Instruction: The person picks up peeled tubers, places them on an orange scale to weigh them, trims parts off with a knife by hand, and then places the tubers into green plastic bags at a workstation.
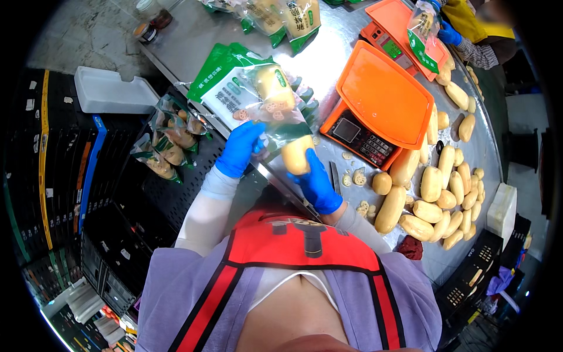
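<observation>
My left hand, in a blue glove, pinches the edge of a clear plastic bag with a green printed band. A peeled lotus root section shows through the film at the bag's far part. My right hand, gloved in blue too, grips a second peeled lotus root section at the bag's near end. How far this piece sits inside the bag I cannot tell. Under the bag lies a stack of flat green-and-white printed bags. Beside my right hand rests a knife on the metal table.
An orange scale stands right of the bag, another scale beyond it. Many peeled lotus roots cover the table's right side. Filled bags lie in a black crate at left. A co-worker's gloved hand is at the far right.
</observation>
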The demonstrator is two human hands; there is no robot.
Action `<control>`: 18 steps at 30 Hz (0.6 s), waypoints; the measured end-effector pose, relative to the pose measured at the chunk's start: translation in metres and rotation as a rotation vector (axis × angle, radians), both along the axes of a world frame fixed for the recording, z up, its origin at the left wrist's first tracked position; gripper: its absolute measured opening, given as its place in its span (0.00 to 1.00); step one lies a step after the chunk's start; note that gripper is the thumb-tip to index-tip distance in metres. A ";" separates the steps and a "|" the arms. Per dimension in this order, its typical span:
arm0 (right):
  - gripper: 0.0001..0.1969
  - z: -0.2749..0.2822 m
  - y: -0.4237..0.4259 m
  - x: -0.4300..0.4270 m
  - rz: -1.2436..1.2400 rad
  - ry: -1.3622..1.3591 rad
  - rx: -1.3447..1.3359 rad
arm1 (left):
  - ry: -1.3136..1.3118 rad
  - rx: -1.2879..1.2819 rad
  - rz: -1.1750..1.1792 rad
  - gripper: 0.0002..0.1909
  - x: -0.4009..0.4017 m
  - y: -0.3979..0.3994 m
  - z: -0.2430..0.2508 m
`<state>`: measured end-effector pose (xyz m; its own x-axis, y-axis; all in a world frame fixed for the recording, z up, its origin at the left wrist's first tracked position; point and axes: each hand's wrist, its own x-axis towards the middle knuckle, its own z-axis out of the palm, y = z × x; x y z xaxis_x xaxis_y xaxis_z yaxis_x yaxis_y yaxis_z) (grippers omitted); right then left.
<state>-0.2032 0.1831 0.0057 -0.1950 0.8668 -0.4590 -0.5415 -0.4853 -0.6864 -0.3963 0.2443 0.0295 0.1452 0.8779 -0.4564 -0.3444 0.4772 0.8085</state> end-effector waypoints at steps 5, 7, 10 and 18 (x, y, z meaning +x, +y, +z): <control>0.24 0.004 -0.012 0.039 0.295 -0.209 -0.107 | 0.109 0.052 -0.050 0.09 0.002 0.000 -0.009; 0.24 0.011 -0.012 0.040 0.345 -0.183 -0.089 | 0.102 0.042 -0.061 0.09 0.006 0.000 -0.006; 0.25 0.005 -0.010 0.034 0.336 -0.100 -0.014 | 0.202 0.095 -0.132 0.09 0.013 0.001 0.002; 0.24 -0.034 0.020 0.011 0.199 -0.290 0.195 | 0.515 0.339 -0.214 0.11 0.026 0.005 -0.016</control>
